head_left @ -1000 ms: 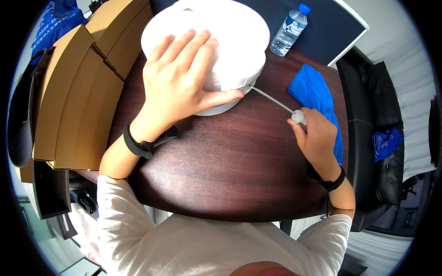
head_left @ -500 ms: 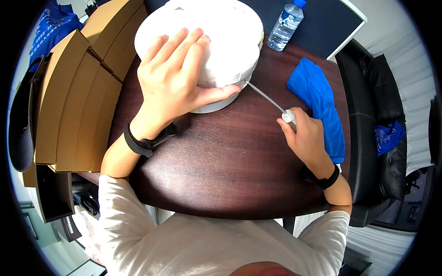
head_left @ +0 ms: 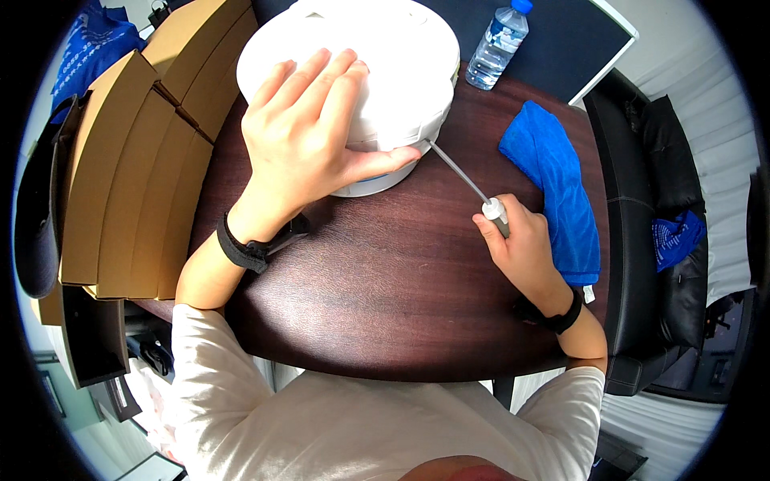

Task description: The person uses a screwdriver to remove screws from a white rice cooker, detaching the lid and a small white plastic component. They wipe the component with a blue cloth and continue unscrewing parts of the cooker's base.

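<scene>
A round white bucket-like container with a lid point(head_left: 401, 72) stands at the far side of the dark wooden table. My left hand point(head_left: 309, 128) lies spread on its lid, the thumb stretched along the near rim. In my right hand point(head_left: 521, 244) is a screwdriver point(head_left: 463, 172) with a white and grey handle, fingers wrapped round it. Its thin metal shaft slants up and left, and the tip meets the rim just right of my left thumb. Whether the tip sits under the lid's edge, I cannot tell.
A blue cloth point(head_left: 557, 192) lies to the right of my right hand. Behind it stands a water bottle point(head_left: 499, 44) with a blue cap. Brown cardboard boxes point(head_left: 132, 192) line the left side of the table point(head_left: 385, 297). A dark partition point(head_left: 569, 40) rises at the back.
My right hand and the screwdriver handle have shifted slightly left and down, while the tip stays at the rim. My left hand remains nearly still on the lid.
</scene>
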Demonstrator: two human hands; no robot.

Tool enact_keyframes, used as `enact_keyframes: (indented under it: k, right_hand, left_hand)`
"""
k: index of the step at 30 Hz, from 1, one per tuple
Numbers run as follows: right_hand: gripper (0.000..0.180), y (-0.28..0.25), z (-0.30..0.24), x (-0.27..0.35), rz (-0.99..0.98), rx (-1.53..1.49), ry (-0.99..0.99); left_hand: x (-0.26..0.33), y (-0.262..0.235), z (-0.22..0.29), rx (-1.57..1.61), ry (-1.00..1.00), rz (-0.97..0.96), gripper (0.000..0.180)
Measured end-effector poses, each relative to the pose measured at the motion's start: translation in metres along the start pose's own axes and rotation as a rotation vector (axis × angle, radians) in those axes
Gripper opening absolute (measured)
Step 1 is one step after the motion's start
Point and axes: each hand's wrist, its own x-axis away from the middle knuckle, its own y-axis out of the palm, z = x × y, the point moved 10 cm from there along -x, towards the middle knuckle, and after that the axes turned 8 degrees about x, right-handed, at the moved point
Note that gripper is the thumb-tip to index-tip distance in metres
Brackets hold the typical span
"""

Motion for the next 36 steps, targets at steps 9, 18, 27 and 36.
enact_keyframes:
  k: [9, 18, 27, 36]
  right_hand:
    - [0.022, -0.005, 0.010, -0.016, -0.198, -0.283, 0.019]
    - [0.028, -0.019, 0.000, -0.016, -0.061, 0.073, -0.087]
    - [0.032, -0.077, -0.046, -0.022, 0.201, 0.695, -0.263]
    - [0.018, -0.011, 0.018, 0.011, -0.430, -0.539, 0.435]
  left_hand:
    - [-0.001, -0.001, -0.002, -0.010, 0.004, -0.021, 0.077]
    - [0.001, -0.001, -0.001, 0.003, 0.006, -0.005, 0.076]
    - [0.001, -0.002, -0.002, 0.032, 0.011, 0.008, 0.074]
    - [0.001, -0.003, -0.002, 0.024, 0.013, 0.019, 0.076]
